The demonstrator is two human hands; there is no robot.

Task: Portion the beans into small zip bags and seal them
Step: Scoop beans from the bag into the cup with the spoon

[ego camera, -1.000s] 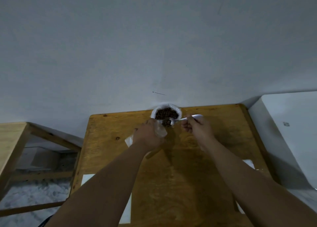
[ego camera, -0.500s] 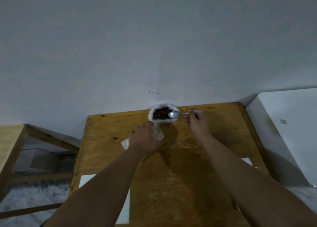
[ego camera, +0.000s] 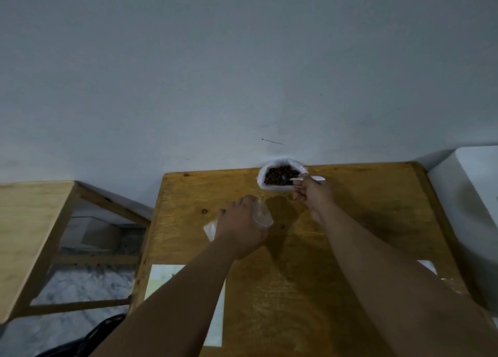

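A white bag of dark brown beans (ego camera: pixel 280 175) stands open at the far edge of the wooden table (ego camera: pixel 363 200), against the wall. My right hand (ego camera: pixel 310 192) grips a white plastic spoon (ego camera: pixel 318 179), and the spoon's bowl is dipped among the beans. My left hand (ego camera: pixel 239 226) holds a small clear zip bag (ego camera: pixel 262 216) upright above the table, nearer to me and left of the bean bag. More clear bags (ego camera: pixel 210 228) lie flat under that hand.
A white sheet (ego camera: pixel 161 278) lies on the table's near left, partly under my left forearm. Another white piece (ego camera: pixel 428 266) sits at the right edge. A white appliance (ego camera: pixel 474 211) stands right of the table, a second wooden table (ego camera: pixel 29 222) to the left.
The spoon has gone from over the small zip bag back into the bean bag. My left hand with the zip bag has drawn away from the bean bag, toward me.
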